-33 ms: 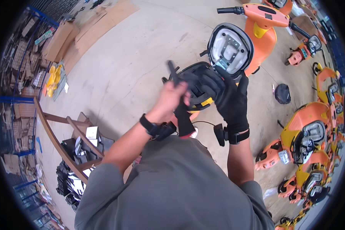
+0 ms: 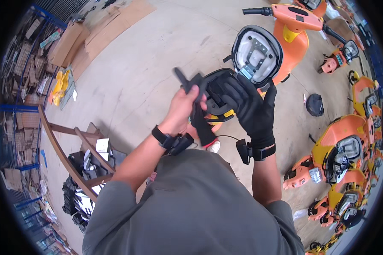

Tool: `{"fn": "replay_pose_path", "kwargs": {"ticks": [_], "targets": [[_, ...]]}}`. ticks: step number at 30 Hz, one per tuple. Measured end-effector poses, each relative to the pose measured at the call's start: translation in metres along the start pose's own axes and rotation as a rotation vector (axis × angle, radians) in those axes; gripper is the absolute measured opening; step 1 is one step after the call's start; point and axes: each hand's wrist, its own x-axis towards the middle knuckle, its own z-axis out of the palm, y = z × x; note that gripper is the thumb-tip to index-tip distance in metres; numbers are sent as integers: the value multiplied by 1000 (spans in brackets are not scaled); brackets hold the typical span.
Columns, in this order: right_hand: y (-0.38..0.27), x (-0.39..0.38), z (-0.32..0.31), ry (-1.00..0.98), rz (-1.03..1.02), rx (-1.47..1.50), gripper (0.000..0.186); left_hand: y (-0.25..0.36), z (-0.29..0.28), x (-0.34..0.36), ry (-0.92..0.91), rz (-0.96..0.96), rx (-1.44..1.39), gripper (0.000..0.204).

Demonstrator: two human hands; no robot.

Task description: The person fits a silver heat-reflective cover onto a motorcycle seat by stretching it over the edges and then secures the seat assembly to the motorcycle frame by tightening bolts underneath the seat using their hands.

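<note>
My bare left hand (image 2: 188, 102) is closed on a black glove (image 2: 202, 131), whose fingers stick up above my grip and whose cuff with red edging hangs below. Beside it, my right hand (image 2: 255, 112), in a black glove, is open, fingers extended and thumb apart, over an open black seat compartment (image 2: 217, 95) with a yellow strip at its rim. Just beyond stands a raised lid (image 2: 256, 55) with white lining and a metal plate, beside the orange scooter front (image 2: 293, 55). Both wrists carry black strapped devices.
More orange and yellow scooters (image 2: 332, 144) line the right side. A dark bag (image 2: 315, 105) lies on the floor. At left are a wooden frame (image 2: 57, 148) with dark pieces and papers, cardboard sheets (image 2: 110, 25), yellow plastic parts (image 2: 60, 89) and blue racks (image 2: 23, 108).
My left hand has shifted slightly left with the glove, whose upper fingers lean further left. My right hand has moved very slightly left.
</note>
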Motion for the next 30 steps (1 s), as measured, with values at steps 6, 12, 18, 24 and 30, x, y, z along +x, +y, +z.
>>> {"fn": "replay_pose_path", "kwargs": {"ticks": [6, 12, 18, 24, 30], "targets": [[60, 21, 12, -54, 172, 287, 82, -10, 7, 13, 181, 114, -154, 24], [143, 89, -9, -147, -9, -854, 61, -15, -79, 62, 419, 165, 146, 25], [230, 162, 49, -62, -45, -1466, 44, 3, -233, 141, 425, 103, 195, 22], [255, 186, 149, 226, 314, -606, 39, 63, -392, 180, 743, -31, 169, 32], [256, 224, 117, 456, 143, -1124, 55, 142, -446, 164, 276, 34, 884, 27]]}}
